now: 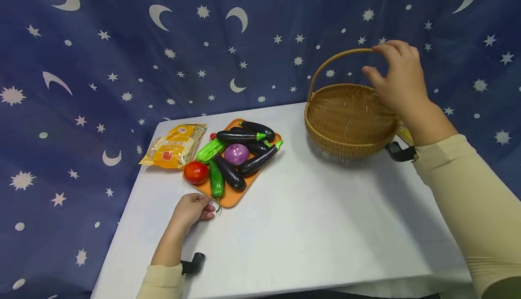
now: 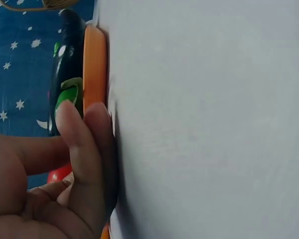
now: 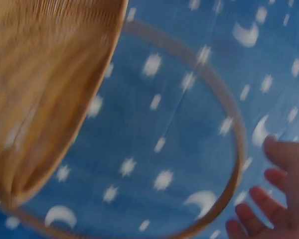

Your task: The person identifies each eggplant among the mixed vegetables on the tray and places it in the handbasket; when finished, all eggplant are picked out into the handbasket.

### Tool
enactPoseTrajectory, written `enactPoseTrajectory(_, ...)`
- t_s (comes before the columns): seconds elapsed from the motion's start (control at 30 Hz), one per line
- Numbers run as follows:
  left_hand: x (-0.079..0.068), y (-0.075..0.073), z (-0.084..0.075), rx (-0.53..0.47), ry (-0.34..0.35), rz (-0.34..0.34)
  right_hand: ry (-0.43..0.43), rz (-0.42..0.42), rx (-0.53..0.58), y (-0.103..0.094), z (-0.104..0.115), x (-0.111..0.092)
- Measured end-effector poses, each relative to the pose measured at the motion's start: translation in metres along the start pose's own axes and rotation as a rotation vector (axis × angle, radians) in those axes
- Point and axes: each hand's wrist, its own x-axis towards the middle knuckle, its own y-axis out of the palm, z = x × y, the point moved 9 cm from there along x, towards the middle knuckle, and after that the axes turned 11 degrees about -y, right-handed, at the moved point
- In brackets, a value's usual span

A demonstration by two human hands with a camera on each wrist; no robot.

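My left hand (image 1: 192, 210) is at the near left corner of the orange tray (image 1: 232, 199), its curled fingers pinching the rim. Beside those fingers lies a green pepper (image 1: 216, 180), its stem pointing past the rim. The tray also carries several dark eggplants (image 1: 229, 171), a purple onion (image 1: 236, 154) and a light green vegetable (image 1: 209, 150). A tomato (image 1: 196, 173) sits at its left edge. On the right, my right hand (image 1: 400, 79) is raised by the arched handle of a wicker basket (image 1: 346, 116); its fingers stand apart from the handle (image 3: 237, 144) in the right wrist view.
An orange and clear food packet (image 1: 172, 147) lies left of the tray. Behind the basket, part of a yellow packet (image 1: 404, 134) shows. A blue curtain (image 1: 260, 41) with moons and stars hangs behind the white table (image 1: 305, 226).
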Motion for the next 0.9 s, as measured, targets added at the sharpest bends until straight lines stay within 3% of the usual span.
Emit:
enactPoseTrajectory(0.07, 0.0, 0.003, -0.003, -0.013, 0.008, 0.034, 0.06, 0.015, 0.004, -0.011, -0.023, 0.008)
enactPoseTrajectory(0.17, -0.001, -0.002, 0.002, -0.022, 0.0, 0.05, 0.104, 0.071, 0.054, -0.004, -0.047, 0.013)
enactPoseTrajectory(0.4, 0.004, 0.004, -0.004, -0.009, 0.021, 0.079, 0.099, 0.095, 0.099, 0.005, -0.067, 0.009)
enactPoseTrajectory(0.63, 0.01, -0.004, -0.005, -0.002, 0.017, 0.03, 0.12, 0.032, 0.064, 0.011, -0.069, 0.011)
enactPoseTrajectory(0.8, 0.019, -0.001, -0.005, -0.037, 0.01, 0.043, 0.17, 0.09, -0.023, 0.011, -0.062, 0.005)
enactPoseTrajectory(0.9, 0.02, -0.007, 0.0, -0.032, 0.005, 0.031, 0.196, 0.119, -0.073, 0.021, -0.054, 0.004)
